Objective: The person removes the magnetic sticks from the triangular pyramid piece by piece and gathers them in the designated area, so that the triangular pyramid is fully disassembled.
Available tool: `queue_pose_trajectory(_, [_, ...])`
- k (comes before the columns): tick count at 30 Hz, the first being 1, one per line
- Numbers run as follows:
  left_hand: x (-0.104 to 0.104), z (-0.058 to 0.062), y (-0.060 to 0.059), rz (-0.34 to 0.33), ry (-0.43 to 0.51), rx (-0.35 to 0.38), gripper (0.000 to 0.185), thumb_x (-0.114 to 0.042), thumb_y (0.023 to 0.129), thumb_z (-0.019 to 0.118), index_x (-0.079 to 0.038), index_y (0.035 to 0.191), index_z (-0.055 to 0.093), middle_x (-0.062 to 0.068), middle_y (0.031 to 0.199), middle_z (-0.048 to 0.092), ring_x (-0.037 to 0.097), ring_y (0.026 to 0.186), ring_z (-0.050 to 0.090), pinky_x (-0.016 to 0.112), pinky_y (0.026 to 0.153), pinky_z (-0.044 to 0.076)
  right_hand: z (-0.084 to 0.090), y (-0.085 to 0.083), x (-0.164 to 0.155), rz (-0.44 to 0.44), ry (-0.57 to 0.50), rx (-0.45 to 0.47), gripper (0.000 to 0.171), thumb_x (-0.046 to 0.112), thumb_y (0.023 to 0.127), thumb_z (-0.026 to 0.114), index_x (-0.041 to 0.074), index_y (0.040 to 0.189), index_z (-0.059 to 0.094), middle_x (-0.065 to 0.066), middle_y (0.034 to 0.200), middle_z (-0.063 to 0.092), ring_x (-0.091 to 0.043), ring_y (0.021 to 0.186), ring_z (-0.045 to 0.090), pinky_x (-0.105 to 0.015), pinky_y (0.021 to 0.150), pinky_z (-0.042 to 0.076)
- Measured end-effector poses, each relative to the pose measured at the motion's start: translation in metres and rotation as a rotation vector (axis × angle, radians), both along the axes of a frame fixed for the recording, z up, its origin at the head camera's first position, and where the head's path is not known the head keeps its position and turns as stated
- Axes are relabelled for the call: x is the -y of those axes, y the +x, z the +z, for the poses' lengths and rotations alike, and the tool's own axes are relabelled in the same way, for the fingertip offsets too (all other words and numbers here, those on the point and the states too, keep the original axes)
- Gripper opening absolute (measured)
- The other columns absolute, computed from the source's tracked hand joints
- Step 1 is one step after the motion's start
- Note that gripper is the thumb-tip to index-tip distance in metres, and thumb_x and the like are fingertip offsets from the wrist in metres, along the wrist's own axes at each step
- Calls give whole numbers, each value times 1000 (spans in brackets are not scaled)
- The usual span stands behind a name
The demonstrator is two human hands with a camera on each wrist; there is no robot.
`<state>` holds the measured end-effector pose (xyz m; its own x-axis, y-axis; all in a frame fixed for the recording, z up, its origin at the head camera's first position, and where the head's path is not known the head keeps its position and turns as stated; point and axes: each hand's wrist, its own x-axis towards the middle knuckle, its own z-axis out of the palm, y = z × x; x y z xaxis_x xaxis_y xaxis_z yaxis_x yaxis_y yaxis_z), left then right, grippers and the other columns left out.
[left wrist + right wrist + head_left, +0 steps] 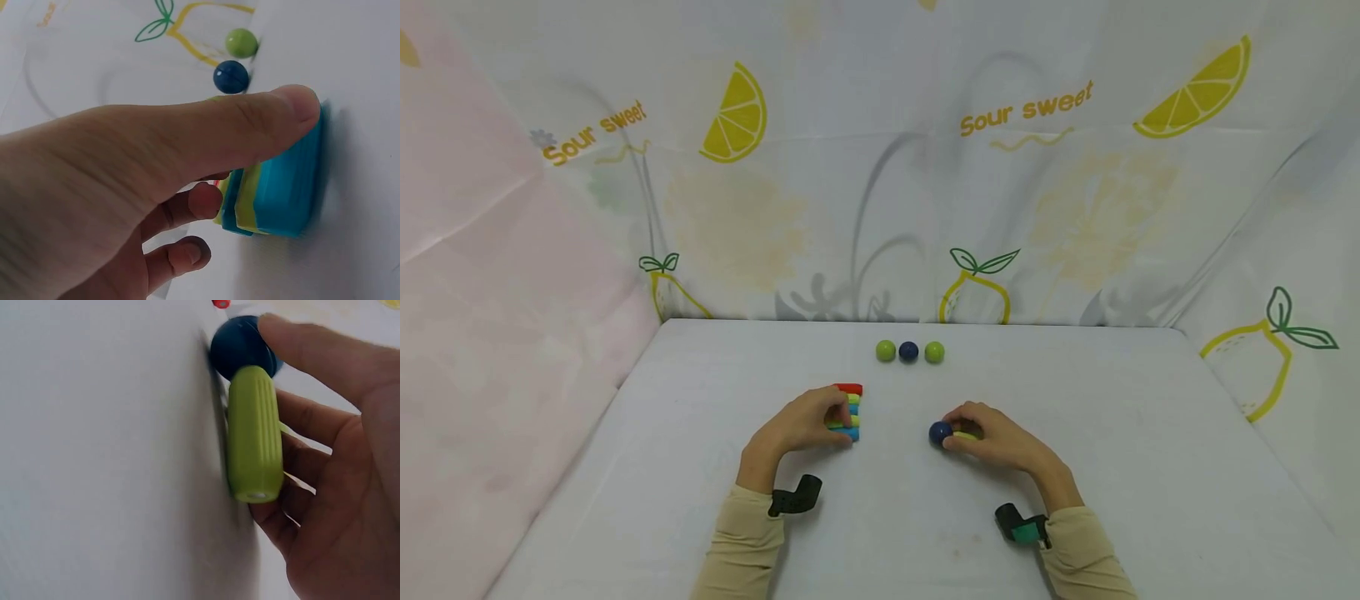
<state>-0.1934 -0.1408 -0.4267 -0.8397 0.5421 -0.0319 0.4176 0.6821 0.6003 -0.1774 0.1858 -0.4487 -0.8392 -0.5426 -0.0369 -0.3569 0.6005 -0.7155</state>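
Side by side on the white table lie several short magnetic sticks: a red stick at the far end, then yellow-green and blue ones in turn. My left hand bends over this row, its thumb along the nearest blue stick and its index finger curled over the sticks behind. The other fingers hang loosely beside them. With thumb and fingers my right hand pinches a dark blue ball. A ribbed yellow-green stick joins end-on to that ball and points back toward the palm, close over the table.
Toward the back of the table, a green ball, a dark blue ball and another green ball form a short line. A lemon-printed cloth hangs behind the table's far edge.
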Motion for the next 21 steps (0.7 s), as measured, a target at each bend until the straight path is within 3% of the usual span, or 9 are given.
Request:
queue_pose_trajectory(5, [-13, 5, 2, -47, 35, -82, 21, -19, 76, 79, -13, 83, 60, -3, 82, 55, 9, 77, 48, 22, 70, 43, 0, -1, -8, 10, -1, 12, 33, 37, 88, 66, 16, 112, 61, 5, 107, 61, -13, 103, 58, -27, 91, 47])
queue_pose_trajectory(9, [-42, 4, 5, -76, 29, -123, 20, -22, 83, 73, -11, 96, 61, 3, 87, 57, 11, 80, 50, 22, 69, 43, 0, -2, -11, 11, 3, 20, 22, 32, 88, 66, 17, 103, 62, 6, 101, 61, -9, 95, 57, -24, 86, 47])
queue_pose_trajectory(16, [-95, -14, 12, -102, -19, -149, 42, -31, 87, 69, -17, 123, 54, 1, 116, 57, 12, 103, 54, 25, 86, 49, 1, -2, -12, 55, -24, 3, 17, 27, 89, 65, 14, 100, 62, 5, 94, 61, -4, 84, 53, -22, 77, 45])
queue_pose_trajectory(21, [-111, -22, 16, -86, -35, -160, 41, -29, 87, 68, -19, 124, 54, -2, 116, 57, 9, 99, 55, 23, 86, 49, 3, -1, -10, 55, -46, 22, 19, 26, 90, 65, 12, 102, 63, 2, 95, 63, -5, 84, 53, -22, 77, 46])
